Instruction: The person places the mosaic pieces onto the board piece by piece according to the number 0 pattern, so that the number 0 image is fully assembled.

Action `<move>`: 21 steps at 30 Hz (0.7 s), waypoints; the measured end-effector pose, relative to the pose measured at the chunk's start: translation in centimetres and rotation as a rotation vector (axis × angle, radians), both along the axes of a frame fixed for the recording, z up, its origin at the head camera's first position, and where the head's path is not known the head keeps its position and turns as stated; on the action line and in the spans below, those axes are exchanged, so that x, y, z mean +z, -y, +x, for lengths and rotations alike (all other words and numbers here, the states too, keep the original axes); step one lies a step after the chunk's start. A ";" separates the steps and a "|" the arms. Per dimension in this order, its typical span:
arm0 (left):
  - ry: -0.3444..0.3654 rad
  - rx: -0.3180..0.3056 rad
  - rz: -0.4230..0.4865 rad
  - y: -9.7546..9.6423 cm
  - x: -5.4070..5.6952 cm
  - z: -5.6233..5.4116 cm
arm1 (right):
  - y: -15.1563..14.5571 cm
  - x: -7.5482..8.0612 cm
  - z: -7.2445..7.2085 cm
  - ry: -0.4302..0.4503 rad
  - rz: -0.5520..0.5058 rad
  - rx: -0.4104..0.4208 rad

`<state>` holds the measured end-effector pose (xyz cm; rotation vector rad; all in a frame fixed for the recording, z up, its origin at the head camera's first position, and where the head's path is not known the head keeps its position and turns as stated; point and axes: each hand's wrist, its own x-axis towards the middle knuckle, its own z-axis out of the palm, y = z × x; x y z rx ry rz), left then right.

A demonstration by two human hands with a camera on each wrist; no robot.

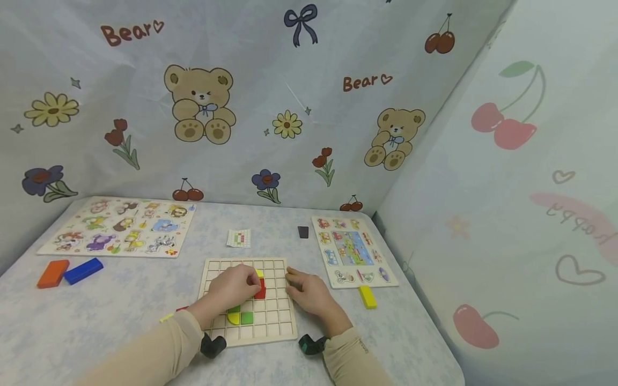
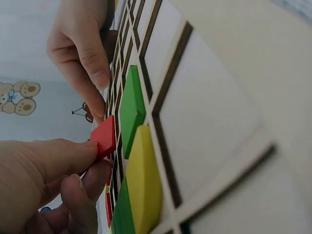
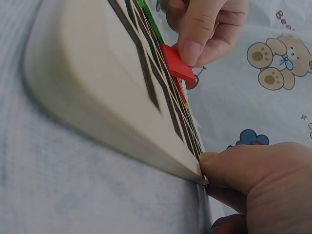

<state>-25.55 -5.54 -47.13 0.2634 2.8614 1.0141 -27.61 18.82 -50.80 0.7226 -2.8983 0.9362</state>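
Note:
A square wooden grid board lies on the table before me. My left hand is over its middle, pinching a red square tile between thumb and fingers, tilted and close over the cells. In the left wrist view, a green tile and a yellow tile with a curved side sit in the grid near it. My right hand grips the board's right edge, its thumb on the rim. Part of the pattern is hidden under my left hand.
A small pattern card and a dark card lie behind the board. An animal puzzle board is back left, near orange and blue blocks. Another puzzle board and a yellow block are at right.

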 end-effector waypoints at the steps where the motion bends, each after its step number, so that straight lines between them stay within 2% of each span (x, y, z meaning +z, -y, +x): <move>1: -0.007 -0.006 -0.010 0.0 0.0 0.1 | 0.0 0.0 0.0 -0.004 0.000 0.003; 6: -0.039 -0.009 -0.053 -0.1 0.1 -0.1 | 0.0 0.2 -0.1 -0.001 0.000 -0.001; 14: -0.038 -0.020 -0.067 0.3 0.0 0.0 | 0.1 0.0 -0.2 0.013 0.003 -0.009; 17: -0.028 -0.008 -0.055 1.8 0.8 0.5 | 0.2 0.0 -0.1 0.016 0.006 -0.008; 21: 0.003 0.018 -0.054 5.6 2.4 1.3 | 0.0 0.2 0.1 0.001 0.020 -0.014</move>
